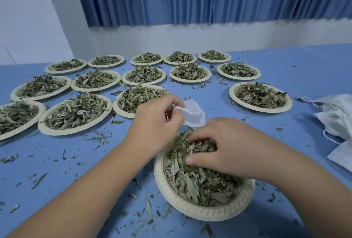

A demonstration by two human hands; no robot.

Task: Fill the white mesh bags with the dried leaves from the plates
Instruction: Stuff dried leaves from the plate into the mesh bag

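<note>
Both forearms bare, entering from the bottom edge and converging toward centre. Left forearm [85, 184] runs up from lower left, wrist roughly straight, back of the left grip [152, 121] toward the camera. Its thumb and forefinger pinch the rim of a white mesh bag [192, 114]; the other fingers are curled under. Right forearm [314, 190] comes in from lower right. Right grip [224, 142] is palm down, nearer the body than the left, close to it but apart. Its fingers curl into the dried leaves [200, 180], tips buried and hidden. Thumb [190, 160] points left along the near side, nail visible, pressed onto the leaves.
</note>
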